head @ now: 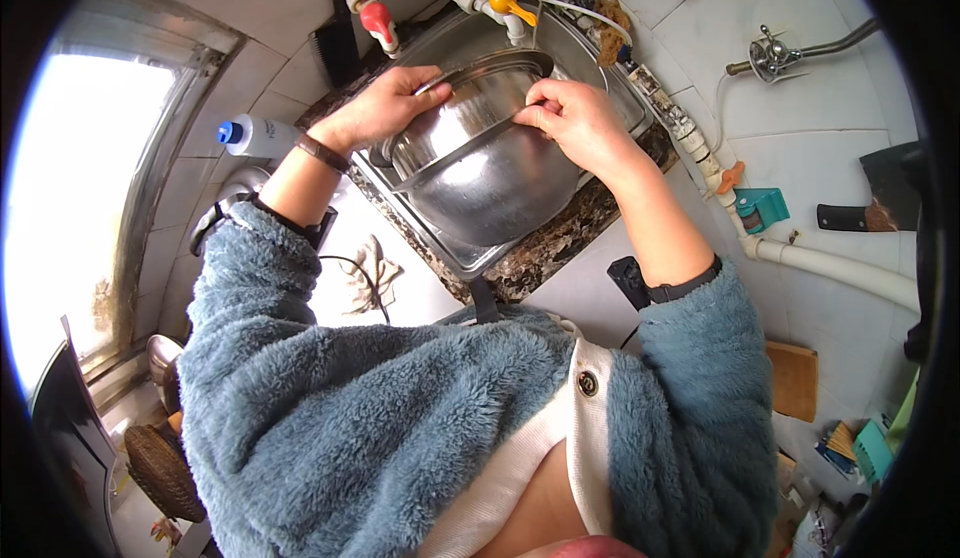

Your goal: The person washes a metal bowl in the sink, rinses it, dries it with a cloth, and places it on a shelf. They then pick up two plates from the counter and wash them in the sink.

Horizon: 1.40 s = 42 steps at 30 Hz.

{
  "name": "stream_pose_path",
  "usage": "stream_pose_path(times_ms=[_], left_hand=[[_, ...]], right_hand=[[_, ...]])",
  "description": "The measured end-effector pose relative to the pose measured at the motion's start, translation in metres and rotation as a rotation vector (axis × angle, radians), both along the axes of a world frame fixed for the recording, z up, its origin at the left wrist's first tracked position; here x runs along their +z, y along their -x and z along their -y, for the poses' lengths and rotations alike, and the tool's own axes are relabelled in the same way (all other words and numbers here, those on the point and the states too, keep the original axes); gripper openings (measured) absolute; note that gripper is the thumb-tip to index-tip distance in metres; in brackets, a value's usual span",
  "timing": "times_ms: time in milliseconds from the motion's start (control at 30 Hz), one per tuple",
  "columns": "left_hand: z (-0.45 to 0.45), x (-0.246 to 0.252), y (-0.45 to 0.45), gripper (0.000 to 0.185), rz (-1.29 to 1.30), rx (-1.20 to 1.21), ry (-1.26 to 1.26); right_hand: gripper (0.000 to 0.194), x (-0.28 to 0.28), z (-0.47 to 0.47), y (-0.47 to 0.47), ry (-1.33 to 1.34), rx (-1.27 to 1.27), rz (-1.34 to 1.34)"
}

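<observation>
A shiny stainless-steel pot [457, 126] with dark handles is tilted, its lower part within or behind a larger metal basin [487, 198]. My left hand [401, 104] grips the pot near its upper rim, thumb on the outer wall. With bent fingers my right hand [577, 119] pinches at the basin's rim, close to the pot's right side. Both vessels are over a stainless-steel sink [474, 259], whose bowl they mostly cover. What lies inside either vessel is hidden from me.
Behind the sink are a red-handled tap [377, 23] and a yellow-handled tap [510, 4]. A white bottle with a blue cap [259, 136] stands left. White pipe [832, 261] runs along the right wall, near a cleaver [885, 194]. A crumpled cloth [373, 276] lies left of the sink.
</observation>
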<state>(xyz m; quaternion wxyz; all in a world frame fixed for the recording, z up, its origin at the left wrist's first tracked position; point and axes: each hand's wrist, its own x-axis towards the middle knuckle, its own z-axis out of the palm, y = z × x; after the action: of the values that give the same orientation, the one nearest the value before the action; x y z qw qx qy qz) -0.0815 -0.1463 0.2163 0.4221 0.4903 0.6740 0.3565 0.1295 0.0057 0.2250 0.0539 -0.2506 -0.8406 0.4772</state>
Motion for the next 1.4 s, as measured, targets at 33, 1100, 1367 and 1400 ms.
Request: stream_pose_path(times_ms=[33, 1100, 1367, 1400], left_hand=[[0.005, 0.000, -0.005, 0.023, 0.015, -0.010, -0.067], [0.081, -0.004, -0.127, 0.016, 0.011, 0.255, -0.331], [0.084, -0.002, -0.123, 0.016, -0.012, 0.267, -0.344], [0.084, 0.000, -0.122, 0.017, -0.006, 0.259, -0.317]], right_hand=[[0.017, 0.006, 0.003, -0.002, -0.029, 0.010, 0.011], [0.017, 0.055, 0.043, -0.050, -0.190, 0.115, 0.127], [0.017, 0.056, 0.046, -0.041, -0.209, 0.107, 0.104], [0.016, 0.056, 0.046, -0.040, -0.212, 0.107, 0.098]])
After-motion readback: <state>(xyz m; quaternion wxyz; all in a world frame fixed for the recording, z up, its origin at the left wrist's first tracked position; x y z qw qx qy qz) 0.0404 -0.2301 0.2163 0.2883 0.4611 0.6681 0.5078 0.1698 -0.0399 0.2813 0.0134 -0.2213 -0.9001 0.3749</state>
